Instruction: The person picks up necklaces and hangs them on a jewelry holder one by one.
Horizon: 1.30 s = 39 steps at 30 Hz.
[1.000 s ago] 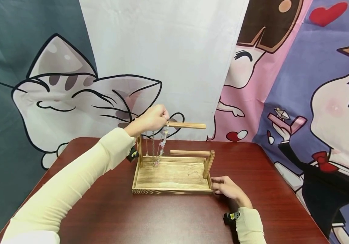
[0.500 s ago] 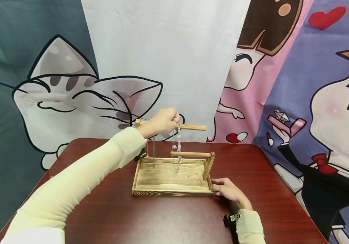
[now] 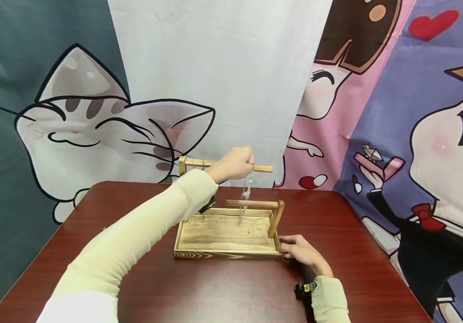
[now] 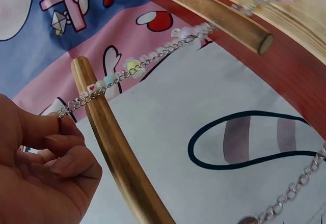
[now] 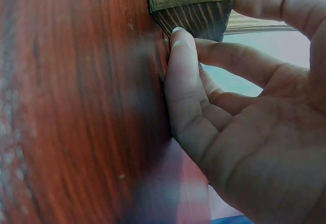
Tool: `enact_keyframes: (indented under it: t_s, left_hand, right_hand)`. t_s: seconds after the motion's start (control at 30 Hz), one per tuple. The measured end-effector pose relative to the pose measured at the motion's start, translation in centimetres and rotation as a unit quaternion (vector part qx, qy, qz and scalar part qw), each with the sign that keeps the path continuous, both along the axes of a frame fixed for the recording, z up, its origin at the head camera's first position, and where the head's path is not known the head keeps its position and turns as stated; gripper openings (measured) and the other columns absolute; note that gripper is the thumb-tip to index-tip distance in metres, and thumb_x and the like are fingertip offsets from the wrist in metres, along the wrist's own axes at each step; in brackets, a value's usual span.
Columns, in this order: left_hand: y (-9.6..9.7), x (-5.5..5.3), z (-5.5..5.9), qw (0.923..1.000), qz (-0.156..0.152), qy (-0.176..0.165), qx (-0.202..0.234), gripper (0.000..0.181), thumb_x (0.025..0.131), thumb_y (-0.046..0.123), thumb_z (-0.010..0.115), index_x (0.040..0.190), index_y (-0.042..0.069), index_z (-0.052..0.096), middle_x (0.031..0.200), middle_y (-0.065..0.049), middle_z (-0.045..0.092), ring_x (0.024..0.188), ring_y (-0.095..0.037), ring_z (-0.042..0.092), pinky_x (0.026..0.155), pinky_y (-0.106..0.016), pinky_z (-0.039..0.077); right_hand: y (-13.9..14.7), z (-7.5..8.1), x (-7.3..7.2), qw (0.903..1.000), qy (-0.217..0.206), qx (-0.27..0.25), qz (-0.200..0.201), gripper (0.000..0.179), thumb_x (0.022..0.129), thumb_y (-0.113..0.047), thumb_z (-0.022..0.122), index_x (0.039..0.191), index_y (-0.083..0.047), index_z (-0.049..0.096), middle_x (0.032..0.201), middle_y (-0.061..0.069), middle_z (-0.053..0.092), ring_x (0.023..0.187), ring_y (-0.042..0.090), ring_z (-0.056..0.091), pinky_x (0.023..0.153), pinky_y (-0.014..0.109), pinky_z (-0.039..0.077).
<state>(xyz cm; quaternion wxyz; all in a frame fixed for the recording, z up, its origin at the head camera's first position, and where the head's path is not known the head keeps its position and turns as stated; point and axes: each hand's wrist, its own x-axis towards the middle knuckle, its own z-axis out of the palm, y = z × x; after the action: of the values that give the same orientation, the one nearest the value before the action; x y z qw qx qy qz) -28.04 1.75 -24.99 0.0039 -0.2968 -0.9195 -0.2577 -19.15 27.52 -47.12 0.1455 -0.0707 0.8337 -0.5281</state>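
Note:
My left hand (image 3: 235,162) pinches the end of a beaded necklace (image 4: 133,67) close to the upper bar (image 3: 263,168) of a wooden jewelry stand. The necklace has a silver chain and pastel beads; in the left wrist view it crosses the bar (image 4: 107,132), and in the head view it hangs down behind the lower bar (image 3: 251,203). My right hand (image 3: 302,251) lies at the right front corner of the stand's tray (image 3: 227,255). In the right wrist view, its fingers (image 5: 183,76) touch that corner (image 5: 196,20).
Another silver chain (image 4: 295,191) hangs farther left on the upper bar. A thin chain (image 3: 257,231) lies in the right part of the tray. The stand sits on a reddish-brown table (image 3: 223,291), before a cartoon-printed cloth (image 3: 215,67).
My left hand has moved right along the upper bar with the beaded necklace. Its forearm now overlaps the left part of the stand. The right hand has stayed at the tray's corner.

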Motion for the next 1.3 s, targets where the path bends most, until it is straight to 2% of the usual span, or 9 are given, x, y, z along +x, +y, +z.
enact_keyframes:
  t_s: [0.2, 0.37, 0.5, 0.7, 0.8, 1.0, 1.3]
  left_hand:
    - [1.3, -0.2, -0.2, 1.0000, 0.001, 0.000, -0.003, 0.010, 0.084, 0.003, 0.041, 0.089, 0.009, 0.047, 0.086, -0.004, 0.052, 0.071, -0.016, 0.046, 0.063, -0.026, 0.041]
    - [3.0, -0.3, -0.6, 0.9992, -0.010, 0.025, -0.030, 0.009, 0.083, 0.005, 0.044, 0.089, 0.010, 0.048, 0.085, -0.002, 0.053, 0.073, -0.015, 0.049, 0.062, -0.027, 0.042]
    - [4.1, -0.3, -0.9, 0.9985, -0.001, 0.042, -0.035, 0.002, 0.086, 0.011, 0.046, 0.088, 0.010, 0.048, 0.080, 0.000, 0.051, 0.071, -0.015, 0.050, 0.060, -0.028, 0.041]
    - [5.4, -0.4, -0.8, 0.9975, 0.008, 0.056, -0.043, 0.005, 0.082, 0.009, 0.046, 0.086, 0.012, 0.047, 0.078, 0.000, 0.050, 0.069, -0.015, 0.050, 0.057, -0.029, 0.041]
    - [5.9, -0.7, -0.5, 0.9977, 0.008, 0.057, -0.036, 0.006, 0.081, 0.008, 0.047, 0.085, 0.012, 0.048, 0.080, -0.001, 0.051, 0.072, -0.017, 0.051, 0.060, -0.029, 0.042]
    - [6.0, -1.4, -0.3, 0.9989, 0.016, 0.041, -0.017, 0.006, 0.081, 0.006, 0.047, 0.084, 0.010, 0.048, 0.082, -0.002, 0.051, 0.074, -0.017, 0.050, 0.063, -0.028, 0.042]
    - [5.0, -1.8, -0.2, 0.9998, 0.018, 0.009, 0.003, 0.014, 0.081, 0.001, 0.044, 0.072, 0.010, 0.037, 0.069, -0.002, 0.037, 0.059, -0.014, 0.032, 0.052, -0.024, 0.032]
  right_hand:
    - [0.0, 0.3, 0.0, 1.0000, 0.003, 0.000, 0.003, 0.050, 0.085, -0.008, 0.055, 0.126, 0.018, 0.041, 0.110, 0.023, 0.060, 0.087, 0.017, 0.061, 0.073, 0.036, 0.053]
    - [-0.2, 1.4, 0.5, 1.0000, 0.005, 0.003, -0.002, 0.047, 0.085, -0.004, 0.054, 0.124, 0.020, 0.041, 0.107, 0.026, 0.060, 0.086, 0.020, 0.061, 0.073, 0.038, 0.053]
    - [-0.6, 2.2, 0.9, 1.0000, 0.002, -0.004, 0.007, 0.046, 0.086, -0.002, 0.052, 0.124, 0.022, 0.040, 0.109, 0.029, 0.058, 0.088, 0.024, 0.061, 0.074, 0.041, 0.052]
    - [0.0, 0.7, 0.5, 1.0000, -0.006, -0.003, 0.002, 0.049, 0.085, -0.007, 0.055, 0.125, 0.019, 0.041, 0.109, 0.024, 0.060, 0.085, 0.015, 0.061, 0.072, 0.035, 0.053]
    - [0.2, 0.1, 0.2, 1.0000, -0.002, 0.005, 0.001, 0.050, 0.085, -0.009, 0.054, 0.126, 0.017, 0.042, 0.105, 0.019, 0.062, 0.083, 0.013, 0.060, 0.072, 0.033, 0.053]
    - [0.0, -0.1, -0.1, 1.0000, -0.004, 0.000, -0.001, 0.049, 0.084, -0.009, 0.055, 0.126, 0.015, 0.043, 0.098, 0.013, 0.063, 0.083, 0.013, 0.059, 0.072, 0.032, 0.052]
    - [0.1, 0.0, -0.1, 1.0000, 0.001, -0.004, 0.000, 0.050, 0.086, -0.009, 0.054, 0.126, 0.017, 0.042, 0.101, 0.017, 0.063, 0.084, 0.016, 0.060, 0.072, 0.034, 0.052]
